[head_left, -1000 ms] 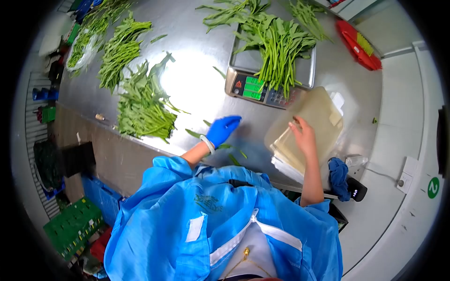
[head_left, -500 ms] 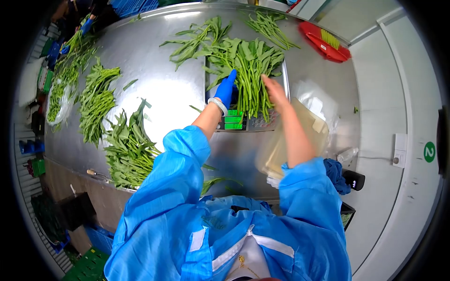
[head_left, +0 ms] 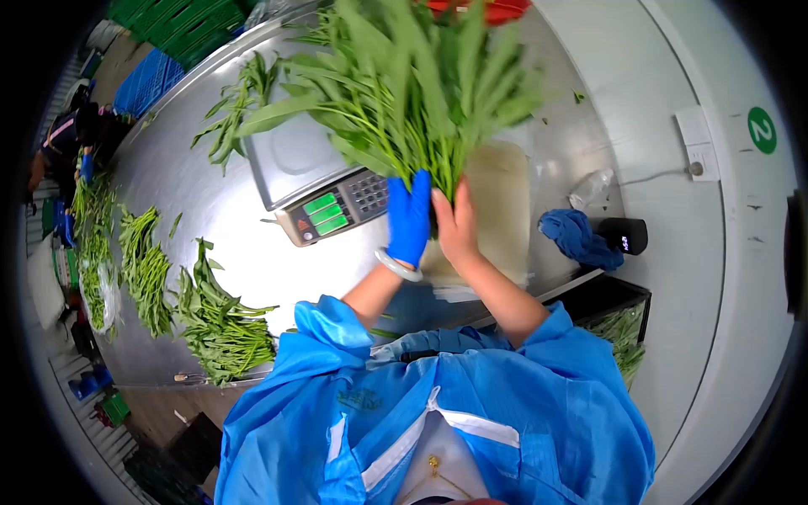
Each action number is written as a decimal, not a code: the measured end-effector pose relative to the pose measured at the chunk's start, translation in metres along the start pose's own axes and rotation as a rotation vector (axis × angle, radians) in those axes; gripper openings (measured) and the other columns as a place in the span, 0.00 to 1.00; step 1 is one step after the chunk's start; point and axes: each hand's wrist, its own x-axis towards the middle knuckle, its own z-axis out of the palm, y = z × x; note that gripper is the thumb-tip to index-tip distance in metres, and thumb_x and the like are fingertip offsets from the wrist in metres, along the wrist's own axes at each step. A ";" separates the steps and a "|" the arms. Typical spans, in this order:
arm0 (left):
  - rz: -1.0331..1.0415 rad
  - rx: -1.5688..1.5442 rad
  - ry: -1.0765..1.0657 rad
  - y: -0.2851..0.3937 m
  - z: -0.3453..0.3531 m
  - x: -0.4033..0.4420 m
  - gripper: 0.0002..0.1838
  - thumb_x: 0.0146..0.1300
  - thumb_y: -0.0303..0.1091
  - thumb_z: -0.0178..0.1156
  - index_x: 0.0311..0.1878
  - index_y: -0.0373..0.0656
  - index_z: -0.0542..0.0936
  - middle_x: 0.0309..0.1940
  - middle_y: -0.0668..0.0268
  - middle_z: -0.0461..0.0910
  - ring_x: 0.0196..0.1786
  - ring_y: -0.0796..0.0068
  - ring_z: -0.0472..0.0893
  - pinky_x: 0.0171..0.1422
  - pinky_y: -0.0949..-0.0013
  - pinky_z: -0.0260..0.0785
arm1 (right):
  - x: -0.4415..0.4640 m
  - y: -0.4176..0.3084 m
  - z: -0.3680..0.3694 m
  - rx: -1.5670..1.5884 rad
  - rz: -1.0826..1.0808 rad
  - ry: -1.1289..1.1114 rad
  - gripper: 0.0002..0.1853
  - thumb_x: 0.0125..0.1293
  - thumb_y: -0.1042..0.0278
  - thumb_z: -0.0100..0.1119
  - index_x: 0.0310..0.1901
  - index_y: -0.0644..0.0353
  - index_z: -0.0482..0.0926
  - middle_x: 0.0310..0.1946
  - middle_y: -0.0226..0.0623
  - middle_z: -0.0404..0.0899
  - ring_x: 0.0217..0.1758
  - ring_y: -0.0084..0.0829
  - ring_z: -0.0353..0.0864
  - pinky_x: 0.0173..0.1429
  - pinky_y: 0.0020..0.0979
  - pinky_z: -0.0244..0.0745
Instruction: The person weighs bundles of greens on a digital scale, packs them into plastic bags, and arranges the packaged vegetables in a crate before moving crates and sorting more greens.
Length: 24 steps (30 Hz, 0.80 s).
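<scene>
Metal table beneath the hands carries a scale just left of them, its tray partly hidden by the leafy bunch, whose stems the gloved left hand and bare right hand press between them. Pale sheets lie below the right hand, a blue cloth farther right.

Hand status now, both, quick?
Left hand: blue-gloved, holding the bunch of leafy greens by its lower stems, together with the right.
Right hand: bare, holding the same bunch's stems from the other side.
</scene>
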 end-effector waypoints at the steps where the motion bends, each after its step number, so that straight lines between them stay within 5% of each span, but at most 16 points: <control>1: -0.067 -0.079 -0.039 -0.008 0.019 -0.015 0.19 0.73 0.39 0.51 0.58 0.33 0.69 0.51 0.60 0.76 0.51 0.73 0.74 0.57 0.68 0.66 | -0.014 0.014 -0.021 -0.036 0.027 0.005 0.25 0.69 0.62 0.51 0.63 0.67 0.64 0.56 0.53 0.73 0.58 0.50 0.73 0.61 0.39 0.66; 3: -0.090 -0.108 -0.044 -0.059 0.050 -0.040 0.20 0.72 0.39 0.52 0.58 0.33 0.69 0.51 0.59 0.76 0.52 0.71 0.74 0.57 0.67 0.66 | -0.040 0.052 -0.056 -0.061 0.142 -0.027 0.26 0.70 0.59 0.50 0.63 0.67 0.63 0.56 0.52 0.73 0.58 0.49 0.73 0.61 0.39 0.66; 5: -0.302 0.188 -0.235 -0.140 0.049 -0.056 0.24 0.70 0.40 0.55 0.61 0.32 0.67 0.55 0.55 0.76 0.55 0.68 0.75 0.59 0.66 0.66 | -0.066 0.104 -0.082 -0.099 0.502 -0.166 0.30 0.71 0.52 0.49 0.65 0.68 0.62 0.60 0.54 0.70 0.62 0.50 0.70 0.64 0.39 0.63; 7: -0.656 0.399 -0.431 -0.181 0.045 -0.059 0.27 0.68 0.43 0.58 0.61 0.30 0.67 0.57 0.54 0.75 0.57 0.69 0.75 0.59 0.67 0.66 | -0.094 0.162 -0.093 -0.090 0.603 -0.175 0.35 0.70 0.47 0.49 0.67 0.68 0.60 0.62 0.55 0.68 0.65 0.50 0.67 0.67 0.39 0.60; 10: -0.449 0.340 -0.412 -0.182 0.046 -0.071 0.31 0.66 0.44 0.60 0.62 0.29 0.67 0.55 0.55 0.77 0.55 0.67 0.76 0.58 0.67 0.67 | -0.107 0.192 -0.106 -0.053 0.723 -0.167 0.42 0.67 0.39 0.51 0.70 0.67 0.56 0.65 0.58 0.64 0.68 0.52 0.63 0.70 0.39 0.57; 11: -0.585 0.200 -0.329 -0.131 0.052 -0.070 0.31 0.65 0.44 0.61 0.63 0.29 0.67 0.53 0.56 0.78 0.53 0.65 0.77 0.58 0.68 0.67 | -0.115 0.204 -0.109 -0.001 0.781 -0.196 0.43 0.67 0.38 0.51 0.70 0.67 0.56 0.63 0.57 0.65 0.67 0.51 0.65 0.69 0.38 0.59; 14: -0.576 0.194 -0.233 -0.153 0.002 -0.072 0.27 0.63 0.40 0.62 0.61 0.34 0.71 0.50 0.57 0.79 0.49 0.70 0.78 0.56 0.69 0.69 | -0.096 0.161 -0.149 -0.101 0.798 -0.189 0.37 0.66 0.44 0.56 0.66 0.66 0.62 0.57 0.51 0.71 0.59 0.44 0.71 0.62 0.35 0.66; 17: -0.438 0.467 0.106 -0.128 -0.033 -0.072 0.23 0.62 0.35 0.62 0.59 0.39 0.74 0.40 0.61 0.80 0.42 0.74 0.77 0.50 0.71 0.70 | -0.112 0.193 -0.201 -0.242 0.479 0.129 0.19 0.65 0.65 0.61 0.54 0.64 0.70 0.45 0.41 0.75 0.43 0.33 0.75 0.50 0.33 0.72; 19: -0.133 0.493 0.229 -0.147 -0.051 -0.068 0.21 0.62 0.34 0.61 0.59 0.40 0.74 0.34 0.66 0.80 0.35 0.77 0.76 0.44 0.72 0.70 | -0.112 0.196 -0.228 -0.254 0.497 0.184 0.14 0.63 0.77 0.54 0.50 0.64 0.71 0.40 0.38 0.77 0.43 0.30 0.77 0.49 0.31 0.72; 20: -0.388 0.327 0.151 -0.151 -0.059 -0.065 0.22 0.62 0.34 0.62 0.60 0.41 0.74 0.36 0.67 0.80 0.34 0.80 0.76 0.39 0.74 0.71 | -0.114 0.210 -0.239 -0.260 0.552 0.083 0.13 0.62 0.79 0.53 0.49 0.64 0.71 0.39 0.39 0.77 0.43 0.33 0.77 0.50 0.31 0.72; 21: -0.446 0.336 0.017 -0.162 -0.064 -0.058 0.22 0.64 0.32 0.59 0.61 0.40 0.73 0.41 0.66 0.79 0.36 0.78 0.78 0.39 0.76 0.70 | -0.113 0.217 -0.245 -0.264 0.603 -0.021 0.13 0.61 0.81 0.52 0.48 0.64 0.72 0.38 0.41 0.78 0.43 0.35 0.78 0.50 0.31 0.72; 24: -0.590 0.320 -0.176 -0.156 -0.048 -0.049 0.15 0.65 0.34 0.57 0.54 0.43 0.79 0.36 0.70 0.81 0.33 0.81 0.78 0.36 0.76 0.69 | -0.101 0.203 -0.245 -0.431 0.398 -0.267 0.15 0.57 0.82 0.53 0.47 0.63 0.73 0.39 0.43 0.78 0.44 0.41 0.78 0.49 0.33 0.72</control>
